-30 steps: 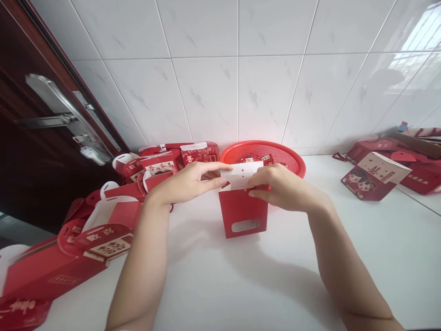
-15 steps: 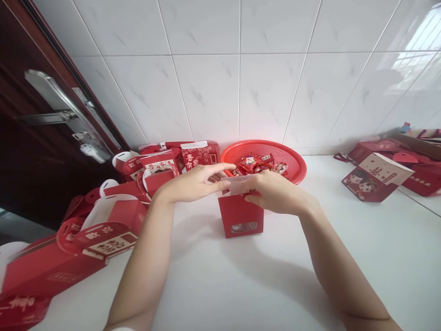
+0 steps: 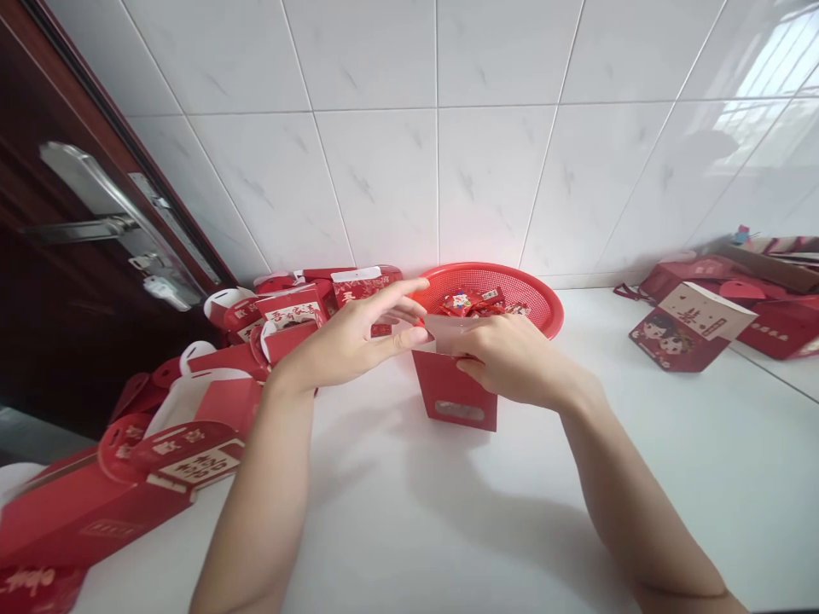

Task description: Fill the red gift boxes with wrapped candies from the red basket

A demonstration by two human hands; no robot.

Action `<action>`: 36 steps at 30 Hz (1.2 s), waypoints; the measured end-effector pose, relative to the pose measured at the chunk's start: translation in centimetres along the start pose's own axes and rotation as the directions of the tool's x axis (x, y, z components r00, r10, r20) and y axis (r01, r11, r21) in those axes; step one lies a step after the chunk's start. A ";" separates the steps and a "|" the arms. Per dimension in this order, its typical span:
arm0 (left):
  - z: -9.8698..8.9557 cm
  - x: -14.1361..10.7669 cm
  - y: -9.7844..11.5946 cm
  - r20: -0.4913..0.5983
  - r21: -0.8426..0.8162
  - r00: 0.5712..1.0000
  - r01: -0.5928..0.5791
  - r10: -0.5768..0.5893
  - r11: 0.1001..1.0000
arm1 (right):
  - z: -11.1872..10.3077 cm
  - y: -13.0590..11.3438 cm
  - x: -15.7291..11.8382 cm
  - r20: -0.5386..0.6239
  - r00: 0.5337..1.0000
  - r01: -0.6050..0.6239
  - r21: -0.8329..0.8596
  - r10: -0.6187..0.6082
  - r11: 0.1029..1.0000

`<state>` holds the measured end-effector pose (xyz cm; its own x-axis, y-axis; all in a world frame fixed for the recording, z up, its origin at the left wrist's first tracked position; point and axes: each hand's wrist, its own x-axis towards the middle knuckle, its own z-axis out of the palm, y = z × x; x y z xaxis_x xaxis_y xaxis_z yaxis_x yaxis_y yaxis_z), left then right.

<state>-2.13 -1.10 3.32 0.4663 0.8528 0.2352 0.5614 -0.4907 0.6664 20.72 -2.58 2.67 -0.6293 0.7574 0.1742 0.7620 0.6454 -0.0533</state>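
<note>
A red paper box [image 3: 457, 388] with a small clear window low on its front is in the middle, its pale top flaps raised. My right hand [image 3: 512, 358] grips the box's upper right edge between thumb and curled fingers. At the upper left corner of the box is my left hand [image 3: 358, 337], its fingers spread and the thumb near the flap. Behind both hands sits a red mesh basket [image 3: 554, 311] with red-wrapped packets [image 3: 461, 301] in it.
Several red boxes [image 3: 211, 409] crowd the left side beside a dark door [image 3: 38, 281]. On the right, a red and cream box [image 3: 688, 328] stands before more red boxes [image 3: 784, 328]. A white tiled wall [image 3: 384, 188] rises behind the white table [image 3: 409, 529].
The box has tilted, its base swinging right and up a little. My left hand has opened wider, with its fingers higher. The whole view has shifted slightly.
</note>
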 end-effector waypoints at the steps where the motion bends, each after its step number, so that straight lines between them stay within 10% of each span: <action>1: 0.1 0.1 -0.1 0.019 0.025 1.000 0.013 -0.014 1.000 | 0.1 0.0 0.1 -0.022 1.000 -0.002 -0.003 0.002 1.000; 36: 1.6 0.7 0.6 0.053 0.087 0.996 -0.070 0.066 0.994 | -1.4 2.2 -1.2 -0.087 0.995 -0.038 0.160 0.052 0.986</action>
<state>-0.40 -1.06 2.74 0.5379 0.8080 0.2403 0.5844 -0.5629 0.5845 23.37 -2.26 3.67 -0.5729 0.7785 0.2561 0.7510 0.6239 -0.2164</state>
